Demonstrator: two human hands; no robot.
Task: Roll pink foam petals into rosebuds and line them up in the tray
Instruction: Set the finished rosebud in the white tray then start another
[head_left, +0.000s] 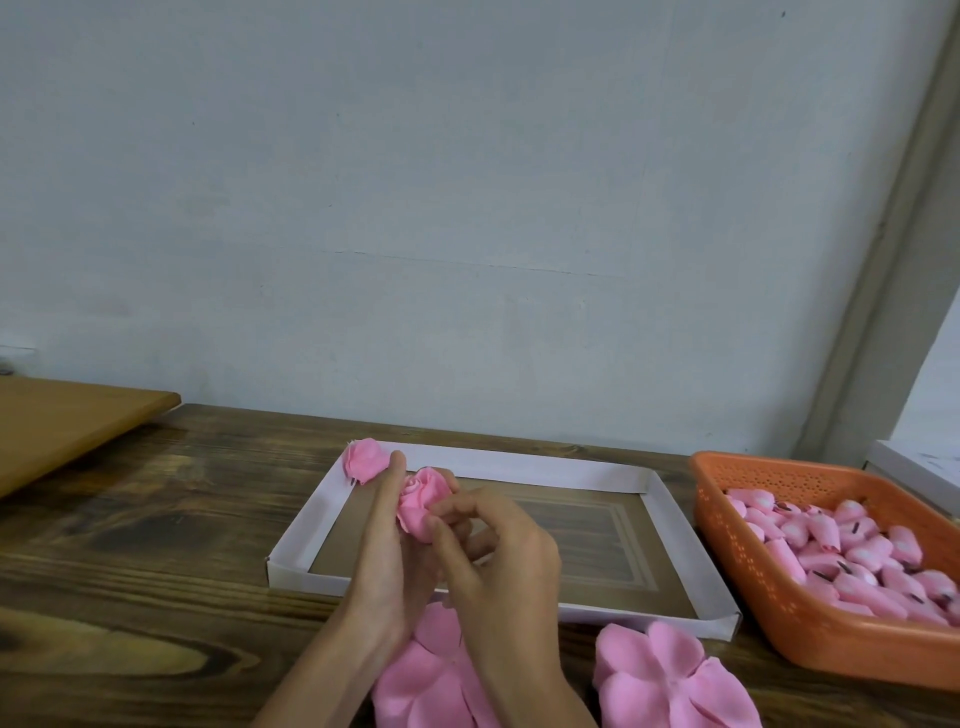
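A half-rolled pink foam rosebud (422, 500) is held over the shallow white cardboard tray (670, 525). My left hand (387, 551) grips it from the left, thumb upright beside it. My right hand (496, 551) pinches its lower right side with curled fingertips. One finished rosebud (365, 459) lies in the tray's far left corner. Flat pink foam petal sheets lie on the table in front of the tray, one (670, 680) to the right of my arms and one (421, 680) partly hidden under them.
An orange plastic basket (779, 613) full of small pink foam buds (857, 556) stands right of the tray. A lighter wooden board (62, 426) lies at the far left. The dark wooden table (145, 561) ends at a pale wall.
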